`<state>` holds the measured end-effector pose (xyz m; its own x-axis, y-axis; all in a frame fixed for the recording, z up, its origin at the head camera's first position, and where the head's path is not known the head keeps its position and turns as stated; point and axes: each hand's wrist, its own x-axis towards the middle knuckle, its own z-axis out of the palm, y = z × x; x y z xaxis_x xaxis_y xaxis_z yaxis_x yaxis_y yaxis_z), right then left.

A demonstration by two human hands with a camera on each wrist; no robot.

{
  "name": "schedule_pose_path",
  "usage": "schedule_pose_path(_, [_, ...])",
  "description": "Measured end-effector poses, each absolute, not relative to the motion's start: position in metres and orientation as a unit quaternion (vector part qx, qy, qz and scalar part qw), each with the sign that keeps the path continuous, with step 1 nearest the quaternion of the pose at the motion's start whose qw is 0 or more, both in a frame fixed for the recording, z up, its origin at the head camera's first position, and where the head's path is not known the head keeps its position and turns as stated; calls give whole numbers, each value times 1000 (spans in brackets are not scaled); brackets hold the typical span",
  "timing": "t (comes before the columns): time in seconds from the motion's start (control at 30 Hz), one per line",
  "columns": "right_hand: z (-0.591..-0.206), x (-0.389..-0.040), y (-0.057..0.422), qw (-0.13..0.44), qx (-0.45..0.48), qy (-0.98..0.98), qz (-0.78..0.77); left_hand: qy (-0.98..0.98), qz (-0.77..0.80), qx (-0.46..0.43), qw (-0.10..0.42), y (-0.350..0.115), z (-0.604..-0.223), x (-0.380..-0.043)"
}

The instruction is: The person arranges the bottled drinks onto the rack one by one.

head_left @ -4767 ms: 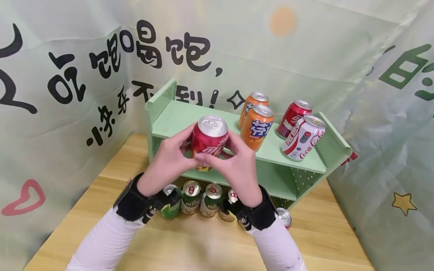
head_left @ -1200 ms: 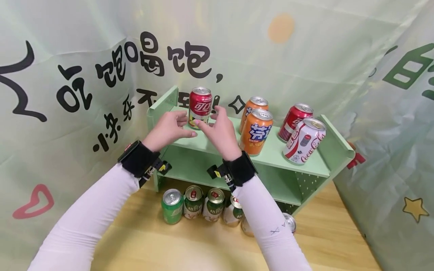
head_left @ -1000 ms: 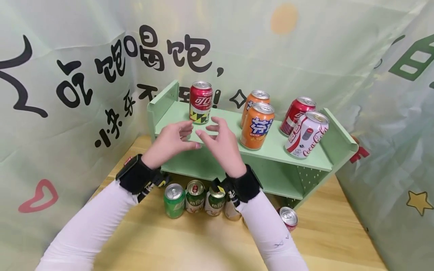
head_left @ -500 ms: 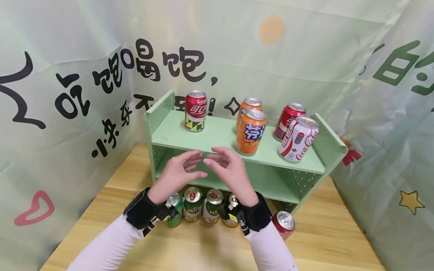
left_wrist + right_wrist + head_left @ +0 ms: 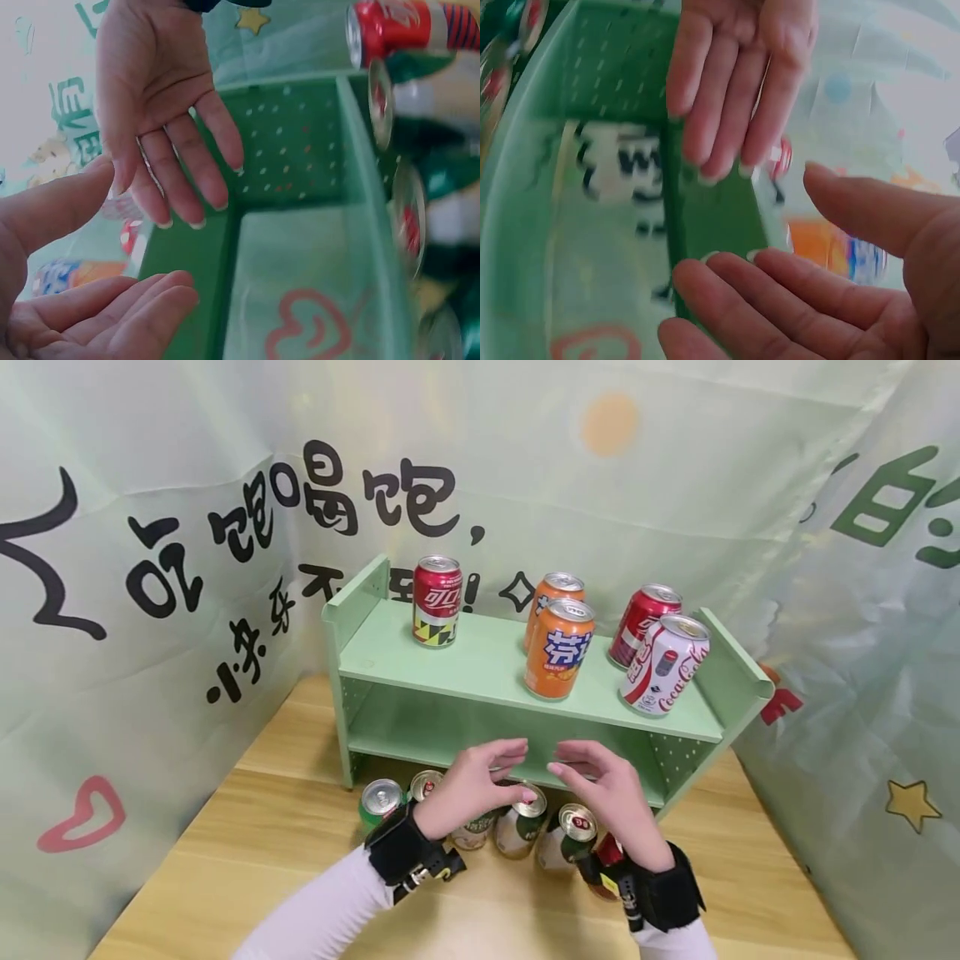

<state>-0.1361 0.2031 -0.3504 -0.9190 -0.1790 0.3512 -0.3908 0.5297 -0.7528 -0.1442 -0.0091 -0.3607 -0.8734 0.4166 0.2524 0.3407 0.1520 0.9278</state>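
My left hand [image 5: 476, 785] hovers over the row of cans, fingers relaxed and holding nothing. Facing it, my right hand [image 5: 609, 789] is likewise loosely spread, with bare space between the two palms. Beneath them on the table stand several green-and-white drink cans [image 5: 519, 833], partly covered by the hands. A red can [image 5: 606, 887] at the row's right end is mostly behind the right wrist gear. On the upper shelf a red cola can [image 5: 437, 602] with a yellow-and-black pattern stands upright at the left. Both wrist views show the palms facing each other.
The green two-tier rack [image 5: 450, 681] also bears two orange soda cans [image 5: 561, 652], a dark red can [image 5: 643, 618] and a white cola can [image 5: 663, 668]. A green can [image 5: 379, 802] stands at the row's left. Printed cloth [image 5: 510, 468] hangs behind.
The red cola can went from both hands onto the upper shelf's left and was let go. Both hands then drew back empty, down and to the right, over the row of cans.
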Motion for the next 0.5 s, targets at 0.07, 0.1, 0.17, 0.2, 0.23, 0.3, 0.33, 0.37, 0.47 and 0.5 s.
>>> schedule_pose_path(0.07, [-353, -133, 217, 127, 144, -873, 448, 752, 606, 257, 40, 2, -364, -146])
schedule_pose_path(0.1, [-354, -132, 224, 132, 134, -876, 444, 751, 606, 259, 43, 7, -366, -146])
schedule_pose_path(0.17, [-357, -127, 237, 145, 112, -883, 433, 744, 611, 265, 53, 19, -369, -147])
schedule_pose_path(0.2, [-358, -124, 243, 151, 101, -887, 425, 741, 612, 268, 58, 24, -370, -147])
schedule_pose_path(0.23, [-360, -122, 249, 152, 91, -891, 418, 738, 614, 272, 61, 29, -372, -147])
schedule_pose_path(0.3, [-363, -118, 257, 151, 74, -900, 403, 735, 616, 275, 66, 40, -375, -147])
schedule_pose_path(0.33, [-365, -117, 261, 150, 66, -905, 393, 733, 618, 276, 70, 45, -377, -146])
schedule_pose_path(0.37, [-367, -115, 263, 148, 61, -909, 385, 731, 618, 278, 73, 49, -379, -146])
schedule_pose_path(0.47, [-374, -112, 270, 153, 51, -914, 372, 732, 614, 283, 82, 61, -386, -144])
schedule_pose_path(0.5, [-377, -111, 272, 157, 48, -915, 370, 733, 612, 285, 85, 65, -389, -143])
